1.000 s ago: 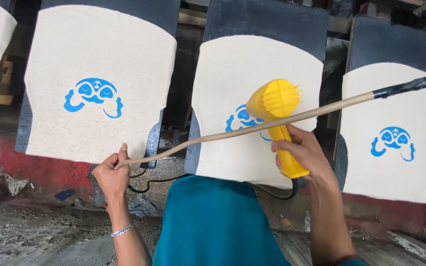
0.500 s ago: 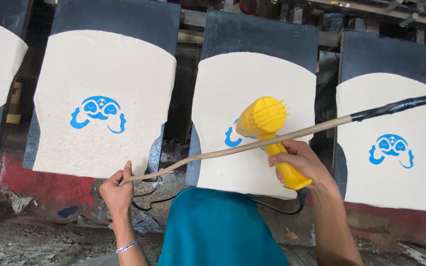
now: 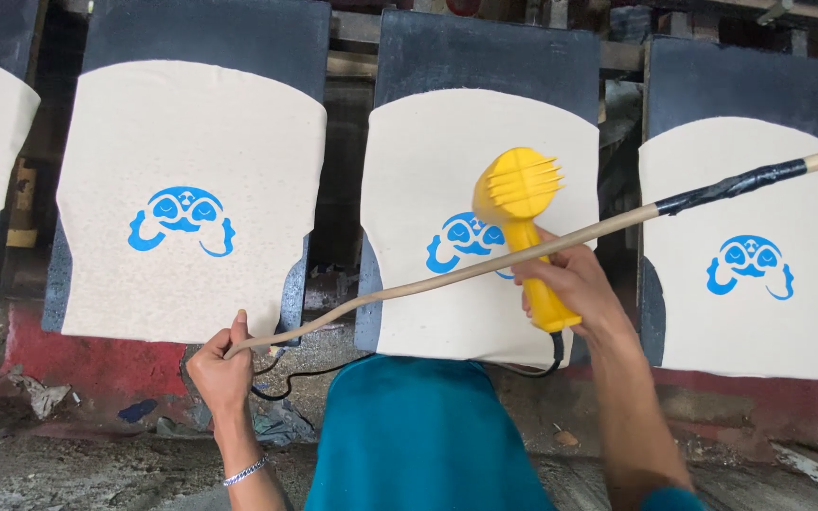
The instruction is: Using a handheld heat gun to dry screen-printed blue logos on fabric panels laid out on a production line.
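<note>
Nearest the camera, a teal garment [image 3: 428, 435] fills the lower middle of the view. Just beyond it, the left hand [image 3: 222, 369] is closed around the lower end of a long wooden stick [image 3: 447, 274], which runs up and to the right, with a band of black tape [image 3: 731, 187] wrapped near its far end. The right hand [image 3: 570, 284] is clenched on the handle of a yellow heat gun [image 3: 523, 218], whose black cable [image 3: 286, 388] trails down toward the floor. The nozzle is held just in front of the blue printed motif [image 3: 461, 241] on the middle cream fabric panel [image 3: 480, 161], laid on a dark board [image 3: 485, 47]. Drying of this print is judged to be the step in hand; the next move would call for the gun to be carried sideways to a neighbouring panel, with the cable kept free of the stick. Printed panels lie to the left [image 3: 191, 189] and right [image 3: 750, 246]
</note>
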